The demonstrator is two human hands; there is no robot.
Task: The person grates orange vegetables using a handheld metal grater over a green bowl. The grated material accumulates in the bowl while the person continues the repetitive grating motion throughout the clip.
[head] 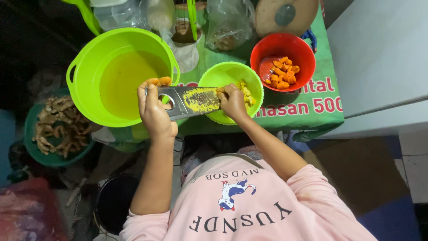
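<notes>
On green table (307,117): two hands (154,111), one grater (189,101), three bowls (229,73).

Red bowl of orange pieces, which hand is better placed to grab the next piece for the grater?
Probably the right. The right hand sits at the grater's end nearest the red bowl. The left hand grips the grater's handle on the far side, steadying it.

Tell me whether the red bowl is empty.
No: the red bowl holds a heap of orange peeled pieces, standing beside the small green bowl.
</notes>
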